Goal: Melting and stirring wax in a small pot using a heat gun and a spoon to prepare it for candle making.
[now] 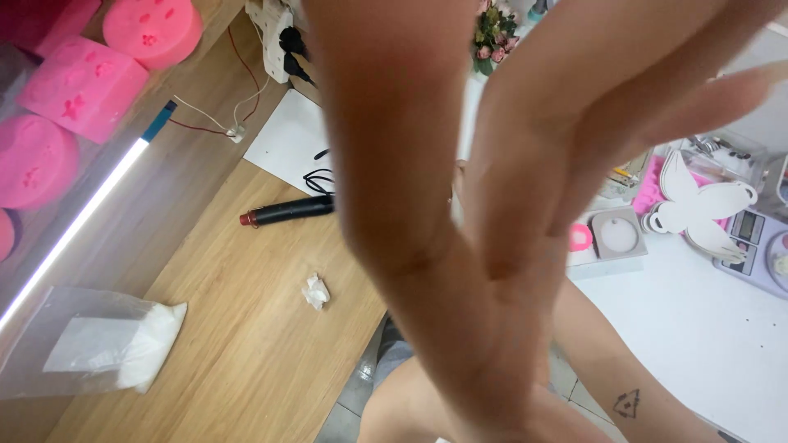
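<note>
Empty grip both sides: I see right hand (pixel 591 123) with fingers spread, holding nothing; left hand (pixel 394 148) blurred across lens, grip unreadable; black heat tool (pixel 287 212) lies nearest, on wooden desk (pixel 238 344), untouched; risk: hands blocking view, could knock white butterfly cutout (pixel 698 205).

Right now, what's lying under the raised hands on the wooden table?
Beside the hands, the wooden table shows a black tool with a red tip, a crumpled white scrap and a bag of white powder. The arms cover whatever lies directly beneath them.
</note>
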